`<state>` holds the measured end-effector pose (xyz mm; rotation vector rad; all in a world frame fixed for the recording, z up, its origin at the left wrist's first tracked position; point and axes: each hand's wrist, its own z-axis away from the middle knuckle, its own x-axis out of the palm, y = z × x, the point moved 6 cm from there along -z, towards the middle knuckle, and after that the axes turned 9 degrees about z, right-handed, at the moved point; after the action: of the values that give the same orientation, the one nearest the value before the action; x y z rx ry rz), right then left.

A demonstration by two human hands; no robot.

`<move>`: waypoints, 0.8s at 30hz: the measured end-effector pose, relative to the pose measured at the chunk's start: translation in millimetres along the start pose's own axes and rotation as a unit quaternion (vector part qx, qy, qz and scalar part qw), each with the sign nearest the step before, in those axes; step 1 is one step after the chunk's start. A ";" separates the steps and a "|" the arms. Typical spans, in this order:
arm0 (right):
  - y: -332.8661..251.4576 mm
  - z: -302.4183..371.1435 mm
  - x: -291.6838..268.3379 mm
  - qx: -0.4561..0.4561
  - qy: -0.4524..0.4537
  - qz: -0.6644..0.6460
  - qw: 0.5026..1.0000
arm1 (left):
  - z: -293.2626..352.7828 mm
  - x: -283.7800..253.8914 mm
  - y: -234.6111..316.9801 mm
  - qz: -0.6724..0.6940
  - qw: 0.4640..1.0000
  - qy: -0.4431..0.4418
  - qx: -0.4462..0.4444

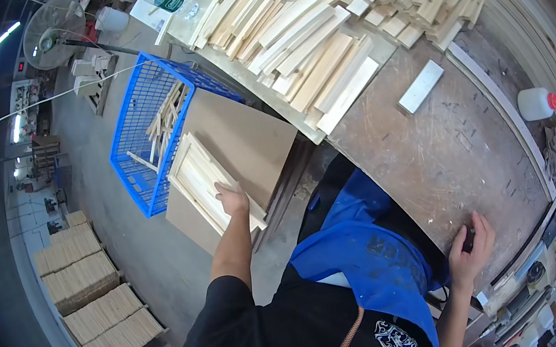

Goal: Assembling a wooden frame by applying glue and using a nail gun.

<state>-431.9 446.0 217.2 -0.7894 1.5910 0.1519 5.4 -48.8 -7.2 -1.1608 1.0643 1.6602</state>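
Touching left grip (232,200) along right side: pale wooden panel (198,177).

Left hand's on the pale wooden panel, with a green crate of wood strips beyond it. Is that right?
Not quite: the head view shows the crate is blue, not green. The left hand is on the pale wooden panel, and the crate holds wood strips.

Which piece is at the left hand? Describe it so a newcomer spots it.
Left of the workbench, find the blue mesh crate and the brown board beside it. Over that board is a pale wooden panel, the left hand at its right edge. Its frame-like border sets it apart from the loose sticks in the crate.
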 end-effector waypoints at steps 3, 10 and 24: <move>15.6 6.4 -15.8 -0.004 -0.005 0.027 1.000 | 14.3 1.4 3.3 0.006 0.999 -0.011 -0.036; 37.3 18.7 -49.9 -0.001 -0.001 0.048 0.999 | 12.0 16.7 -0.3 -0.003 1.000 -0.024 0.019; 11.1 3.1 -8.8 -0.002 -0.004 0.062 0.998 | -57.7 -7.9 20.8 0.017 1.000 -0.009 0.000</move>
<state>-435.8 459.5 220.9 -0.6932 1.6322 0.2474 2.7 -110.6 -8.3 -1.1312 1.0786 1.6941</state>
